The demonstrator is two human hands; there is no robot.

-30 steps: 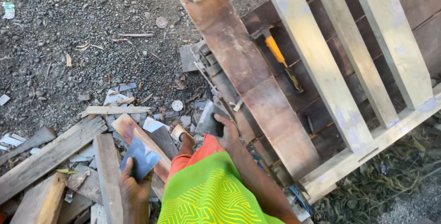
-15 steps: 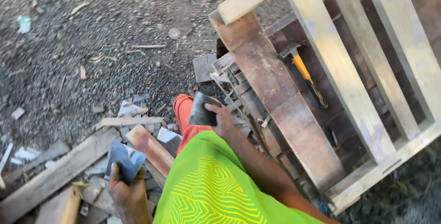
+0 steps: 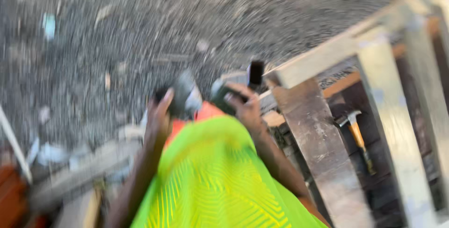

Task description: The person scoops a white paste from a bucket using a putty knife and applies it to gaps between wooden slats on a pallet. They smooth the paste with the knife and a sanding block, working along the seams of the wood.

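The picture is blurred by motion. My left hand (image 3: 158,118) is raised in front of my green and orange garment (image 3: 210,172), closed on a grey flat piece (image 3: 183,96). My right hand (image 3: 245,108) is level with it, a little to the right, gripping a dark piece (image 3: 223,95). What the two pieces are cannot be made out. The two hands are close together but apart. Just right of my right hand stands the corner of a pale wooden frame (image 3: 327,57) with a worn brown plank (image 3: 318,148) leaning under it.
A hammer (image 3: 358,133) with an orange handle lies inside the frame on dark boards. Grey gravel ground (image 3: 140,32) fills the upper left. Loose planks and scraps (image 3: 70,172) lie at the lower left.
Both hands have come up off the scrap pile and moved toward each other, each still holding its piece. The view has swung left and blurred.
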